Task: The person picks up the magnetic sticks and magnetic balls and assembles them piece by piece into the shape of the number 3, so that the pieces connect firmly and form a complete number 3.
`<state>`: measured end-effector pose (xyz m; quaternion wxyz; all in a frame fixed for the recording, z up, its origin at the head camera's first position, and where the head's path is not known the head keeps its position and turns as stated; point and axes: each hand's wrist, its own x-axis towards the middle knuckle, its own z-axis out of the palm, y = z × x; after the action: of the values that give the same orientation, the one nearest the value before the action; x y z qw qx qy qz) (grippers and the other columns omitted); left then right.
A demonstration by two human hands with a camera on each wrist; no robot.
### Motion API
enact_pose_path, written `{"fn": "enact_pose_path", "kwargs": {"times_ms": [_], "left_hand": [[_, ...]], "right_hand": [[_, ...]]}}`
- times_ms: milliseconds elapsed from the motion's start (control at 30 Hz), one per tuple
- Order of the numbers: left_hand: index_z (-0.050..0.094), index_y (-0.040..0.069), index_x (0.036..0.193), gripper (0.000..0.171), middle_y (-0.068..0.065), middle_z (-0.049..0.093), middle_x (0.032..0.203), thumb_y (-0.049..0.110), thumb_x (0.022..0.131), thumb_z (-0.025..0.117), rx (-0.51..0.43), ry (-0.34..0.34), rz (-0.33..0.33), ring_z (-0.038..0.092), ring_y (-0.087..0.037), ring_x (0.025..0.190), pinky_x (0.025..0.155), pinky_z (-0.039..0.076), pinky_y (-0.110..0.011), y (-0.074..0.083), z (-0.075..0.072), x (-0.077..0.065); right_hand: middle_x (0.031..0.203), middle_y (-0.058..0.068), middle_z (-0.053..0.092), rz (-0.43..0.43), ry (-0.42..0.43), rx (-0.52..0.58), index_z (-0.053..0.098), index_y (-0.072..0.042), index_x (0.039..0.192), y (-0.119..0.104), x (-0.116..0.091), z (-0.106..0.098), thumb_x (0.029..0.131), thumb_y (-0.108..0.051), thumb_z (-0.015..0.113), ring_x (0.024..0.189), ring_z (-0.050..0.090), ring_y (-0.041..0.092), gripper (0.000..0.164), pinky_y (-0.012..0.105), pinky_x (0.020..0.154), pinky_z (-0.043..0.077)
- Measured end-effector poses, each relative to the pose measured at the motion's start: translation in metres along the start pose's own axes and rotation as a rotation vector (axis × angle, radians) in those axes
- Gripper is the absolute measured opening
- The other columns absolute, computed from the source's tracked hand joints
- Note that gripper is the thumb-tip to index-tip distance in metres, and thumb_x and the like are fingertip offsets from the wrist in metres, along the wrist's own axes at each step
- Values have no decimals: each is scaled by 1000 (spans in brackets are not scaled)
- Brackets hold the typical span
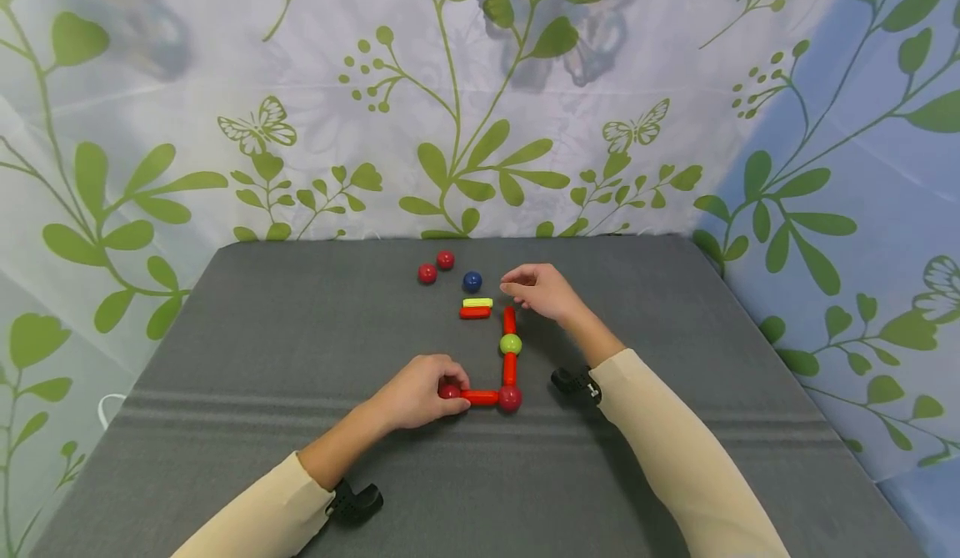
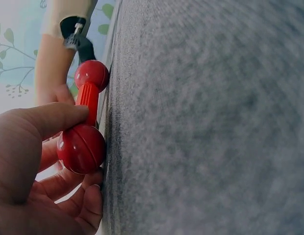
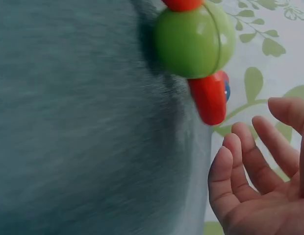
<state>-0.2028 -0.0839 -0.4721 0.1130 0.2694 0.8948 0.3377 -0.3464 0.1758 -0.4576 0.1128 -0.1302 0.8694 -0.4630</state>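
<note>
Chain (image 1: 510, 369) lies in an L near the middle of the desk (image 1: 300, 333), and from my distant seat I judge it light, hard plastic: stiff in each part, slick on its glossy rounds, unlikely to break but perhaps apt to swing or part at the joints. I'd take hold across a joint, thumb and finger spanning both pieces, so that no strain falls on one alone. My left hand (image 1: 420, 391) pinches the end ball (image 2: 82, 151), its thumb reaching onto the near rod (image 1: 480, 397). My right hand (image 1: 546, 293), just beyond the far rod (image 1: 510, 320), has its fingers spread and holds nothing. From the head view its thumb and forefinger look almost together; the right wrist view shows me a clear gap. Likewise, the left wrist view gives me the near rod's grooves and the end ball's seam, hidden or too small from above. Only the head view shows the whole L, corner ball (image 1: 509, 399) and green ball (image 1: 511, 344) included, plus the loose yellow rod (image 1: 477, 302).
</note>
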Motion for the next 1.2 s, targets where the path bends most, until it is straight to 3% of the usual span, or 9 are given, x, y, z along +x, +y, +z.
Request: {"fn": "enact_pose_path", "kwargs": {"times_ms": [200,400,600,800,1200], "left_hand": [[75,20,96,10,8,63,86,20,88,81,-13,0,7,55,-11,78,67,47,-25,0,0,0],[76,20,98,11,8,64,87,21,88,81,-20,-6,22,55,-11,78,67,47,-25,0,0,0],[76,20,97,10,8,64,86,21,89,80,-27,-6,32,55,-11,77,66,46,-24,0,-1,-1],[75,21,97,10,8,64,86,22,89,80,-27,-7,28,55,-11,77,67,46,-25,-1,-2,-1],[75,21,97,9,7,64,87,22,89,80,-31,-6,19,55,-11,77,66,46,-25,-1,-2,-1]], "right_hand": [[111,2,75,-171,-48,-290,75,-16,117,-18,25,-1,98,-32,68,100,68,23,26,40,86,56],[110,0,75,-203,-123,-415,75,-17,117,-28,49,3,98,-30,70,101,68,21,23,40,87,56],[118,3,72,-199,-179,-446,74,-18,119,-32,65,11,96,-32,72,113,64,22,27,43,97,52],[124,6,68,-110,-198,-434,72,-21,121,-35,69,15,93,-33,76,119,61,25,31,46,100,51],[119,6,70,-45,-201,-442,71,-23,122,-31,69,13,92,-29,78,111,63,25,32,45,97,52]]}}
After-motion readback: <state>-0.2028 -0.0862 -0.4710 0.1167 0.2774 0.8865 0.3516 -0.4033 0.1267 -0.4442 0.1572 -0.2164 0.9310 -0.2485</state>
